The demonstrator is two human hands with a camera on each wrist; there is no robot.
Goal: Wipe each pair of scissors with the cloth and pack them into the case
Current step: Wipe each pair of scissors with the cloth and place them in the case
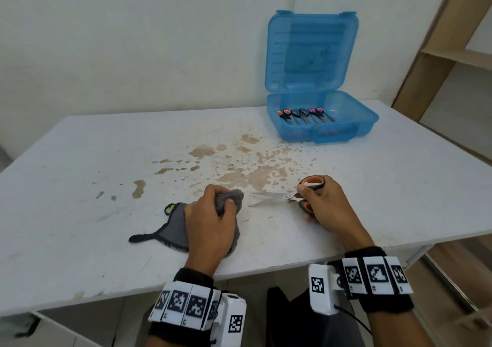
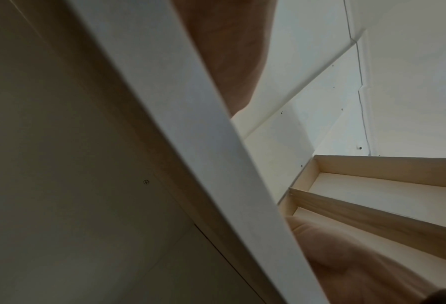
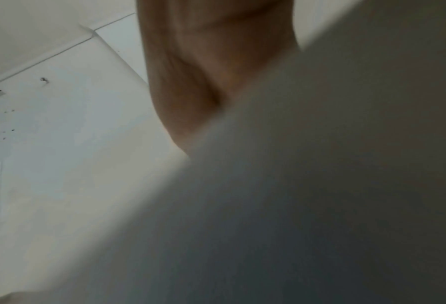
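In the head view my right hand (image 1: 316, 200) grips the orange-and-black handles of a pair of scissors (image 1: 274, 198), whose blades are spread apart and point left just above the table. My left hand (image 1: 213, 213) clutches a bunched grey cloth (image 1: 173, 229), its bundled end a short way from the blade tips. A blue plastic case (image 1: 319, 123) stands open at the back right, lid upright, with three pairs of scissors (image 1: 303, 115) lying side by side inside. The wrist views show only the table edge, wall and blurred skin.
The white table (image 1: 106, 165) carries brown stains (image 1: 239, 165) in its middle, between my hands and the case. A wooden shelf unit (image 1: 452, 54) stands to the right of the table. The table's front edge runs just under my wrists.
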